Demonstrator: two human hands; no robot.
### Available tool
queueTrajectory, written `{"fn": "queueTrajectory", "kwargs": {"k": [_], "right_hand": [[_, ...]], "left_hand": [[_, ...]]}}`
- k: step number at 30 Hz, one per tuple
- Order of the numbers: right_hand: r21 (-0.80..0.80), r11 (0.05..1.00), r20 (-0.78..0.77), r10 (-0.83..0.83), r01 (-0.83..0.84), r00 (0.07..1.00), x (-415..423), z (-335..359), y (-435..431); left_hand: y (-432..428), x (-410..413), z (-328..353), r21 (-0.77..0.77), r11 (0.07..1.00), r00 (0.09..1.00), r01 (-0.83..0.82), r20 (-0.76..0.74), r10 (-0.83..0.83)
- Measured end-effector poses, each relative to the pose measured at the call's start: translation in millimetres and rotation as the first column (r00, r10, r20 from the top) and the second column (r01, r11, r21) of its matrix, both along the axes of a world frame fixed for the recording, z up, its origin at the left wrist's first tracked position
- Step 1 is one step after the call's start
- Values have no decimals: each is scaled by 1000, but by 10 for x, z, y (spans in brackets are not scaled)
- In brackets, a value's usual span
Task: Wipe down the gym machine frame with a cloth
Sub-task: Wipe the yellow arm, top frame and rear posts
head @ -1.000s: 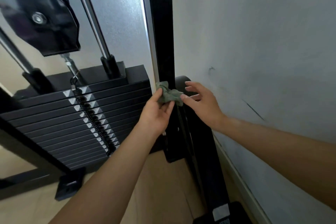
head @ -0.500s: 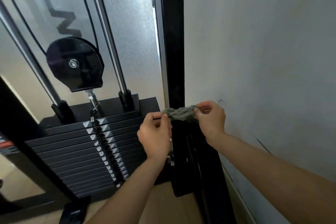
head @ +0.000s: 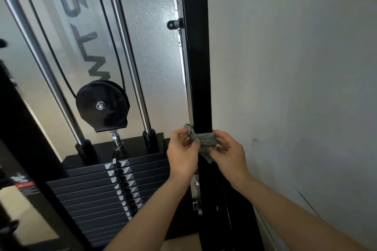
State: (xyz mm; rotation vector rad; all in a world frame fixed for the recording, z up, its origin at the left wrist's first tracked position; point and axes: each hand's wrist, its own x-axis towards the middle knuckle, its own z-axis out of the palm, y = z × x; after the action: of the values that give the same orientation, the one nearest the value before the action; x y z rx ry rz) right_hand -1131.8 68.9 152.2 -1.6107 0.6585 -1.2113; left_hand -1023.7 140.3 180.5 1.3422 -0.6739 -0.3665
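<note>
- Head view: a grey-green cloth point(head: 204, 141) is wrapped across the front of the black frame upright point(head: 197, 67), beside the weight stack point(head: 106, 185).
- The left hand point(head: 182, 154) pinches the cloth's left end.
- The right hand point(head: 228, 154) grips its right end and hanging tail.

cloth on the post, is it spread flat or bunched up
Bunched, not flat: the cloth lies as a wrinkled band across the front of the black post, left hand pinching one end, right hand the other.
</note>
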Motion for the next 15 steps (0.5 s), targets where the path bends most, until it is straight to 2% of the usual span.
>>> {"fn": "queueTrajectory", "kwargs": {"k": [2,4,6,11,15], "right_hand": [[22,999,-31,37,-36,999,0,-24,9],[46,999,-35,5,-4,999,27,-18,-1],[70,997,-4,-17,17,1000,54,36,-23],[93,995,127,-38,27,991,80,270,-5],[57,998,203,-51,40,978,81,575,7]], "left_hand": [[2,32,-1,97,995,993,-22,120,10],[2,51,38,185,980,974,-67,224,24],[9,52,82,207,975,962,-81,274,22],[65,21,297,69,994,946,-81,319,55],[93,23,635,-15,1000,941,14,339,-8]]}}
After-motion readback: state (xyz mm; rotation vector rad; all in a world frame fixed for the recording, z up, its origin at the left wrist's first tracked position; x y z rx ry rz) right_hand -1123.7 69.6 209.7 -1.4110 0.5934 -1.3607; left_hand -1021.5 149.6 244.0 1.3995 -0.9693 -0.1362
